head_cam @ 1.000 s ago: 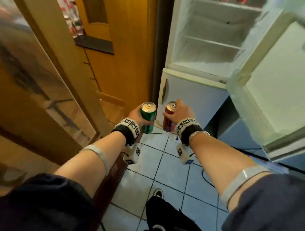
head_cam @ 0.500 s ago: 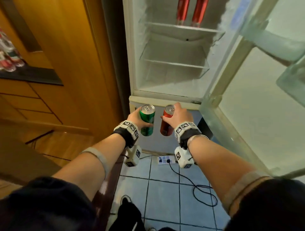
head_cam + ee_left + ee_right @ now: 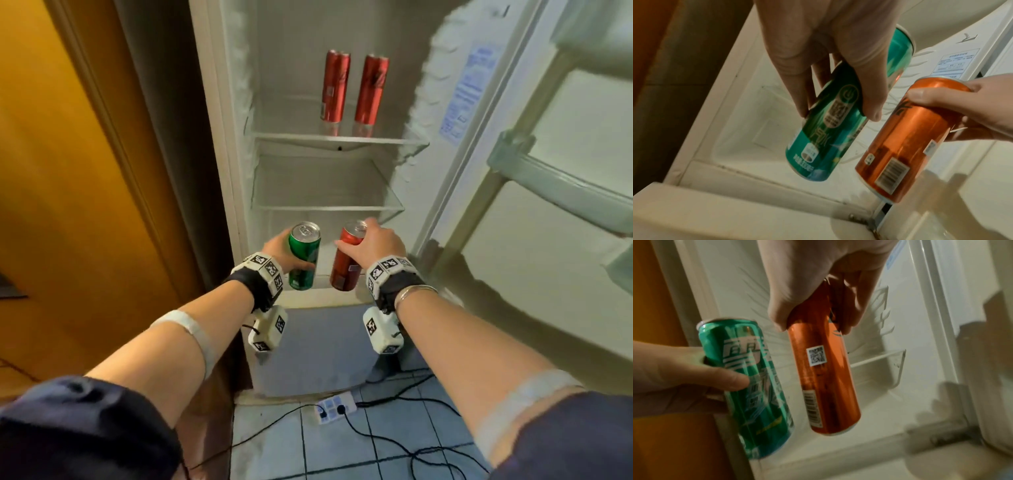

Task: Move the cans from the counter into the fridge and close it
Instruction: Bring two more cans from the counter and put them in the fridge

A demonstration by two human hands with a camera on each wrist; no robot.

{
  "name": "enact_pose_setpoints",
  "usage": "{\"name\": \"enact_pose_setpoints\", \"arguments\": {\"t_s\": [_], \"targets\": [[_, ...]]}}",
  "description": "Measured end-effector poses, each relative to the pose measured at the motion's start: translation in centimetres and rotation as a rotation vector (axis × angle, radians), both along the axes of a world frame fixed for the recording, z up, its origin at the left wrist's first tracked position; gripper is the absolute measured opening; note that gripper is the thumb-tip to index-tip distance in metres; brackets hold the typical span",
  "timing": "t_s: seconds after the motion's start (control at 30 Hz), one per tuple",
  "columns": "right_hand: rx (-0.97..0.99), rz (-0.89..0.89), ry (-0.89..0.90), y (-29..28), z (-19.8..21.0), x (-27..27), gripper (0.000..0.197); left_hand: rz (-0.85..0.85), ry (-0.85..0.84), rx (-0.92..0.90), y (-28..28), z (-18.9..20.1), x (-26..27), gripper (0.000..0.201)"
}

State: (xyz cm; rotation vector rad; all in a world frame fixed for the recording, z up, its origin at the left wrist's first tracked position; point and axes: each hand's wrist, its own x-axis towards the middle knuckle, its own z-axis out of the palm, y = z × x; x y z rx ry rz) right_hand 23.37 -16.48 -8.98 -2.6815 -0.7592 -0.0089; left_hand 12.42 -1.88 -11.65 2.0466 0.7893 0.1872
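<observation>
Nearest, the left hand (image 3: 279,250) has its fingers wrapped round a green can (image 3: 304,255), and the right hand (image 3: 375,245) grips a red can (image 3: 346,265) from its right side. Both cans are upright, side by side and apart, at the open fridge's (image 3: 219,144) lowest opening. Farther back, two tall red cans (image 3: 352,87) stand on the upper shelf (image 3: 339,139); the door (image 3: 548,240) hangs open at right

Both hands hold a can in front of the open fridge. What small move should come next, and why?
Probably carry both forward onto the fridge floor: the left hand grips the green can, the right hand the red can, both at the opening, not yet set down.
</observation>
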Motion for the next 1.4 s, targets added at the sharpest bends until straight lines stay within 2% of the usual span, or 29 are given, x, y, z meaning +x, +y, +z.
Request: {"name": "enact_pose_setpoints", "arguments": {"t_s": [0.27, 0.37, 0.57, 0.9, 1.23, 1.4], "targets": [[0.144, -0.096, -0.175, 4.2, 11.8, 8.9, 0.068, -0.093, -0.056, 0.076, 4.9, 4.3, 6.0, 0.086], [0.250, -0.144, -0.193, 5.2, 16.0, 12.4, 0.074, -0.088, -0.101, 0.073, 5.9, 5.4, 8.2, 0.084], [0.381, -0.190, -0.189, 7.2, 20.7, 19.6, 0.073, -0.105, -0.135, 0.071, 7.2, 6.6, 12.5, 0.083], [0.373, -0.121, -0.134, 11.3, 20.6, 27.5, 0.061, -0.101, -0.141, 0.065, 8.9, 6.9, 16.5, 0.080], [0.370, -0.103, -0.076, 13.4, 19.3, 29.9, 0.055, -0.106, -0.174, 0.054, 9.8, 8.5, 16.5, 0.070], [0.375, -0.095, -0.076, 13.5, 18.9, 29.8, 0.059, -0.166, -0.196, 0.036, 9.8, 11.0, 16.8, 0.059]]}}
